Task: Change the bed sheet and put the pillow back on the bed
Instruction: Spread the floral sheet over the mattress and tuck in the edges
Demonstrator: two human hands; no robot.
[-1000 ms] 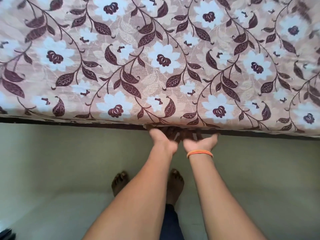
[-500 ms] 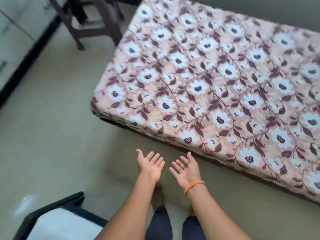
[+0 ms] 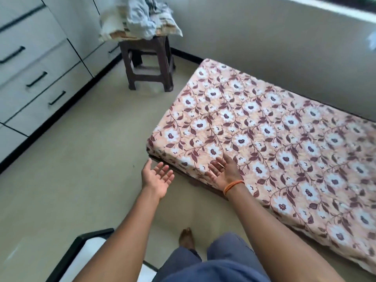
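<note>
Your bed carries a floral sheet stretched flat over it; the stool beyond holds piled cloth.

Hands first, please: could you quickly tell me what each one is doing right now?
Left hand: open, palm up, holding nothing.
Right hand: open, fingers relaxed, holding nothing, beside the bed edge.

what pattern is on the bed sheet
White flowers with maroon leaves and vines on a peach bed sheet, seen in the head view.
</note>
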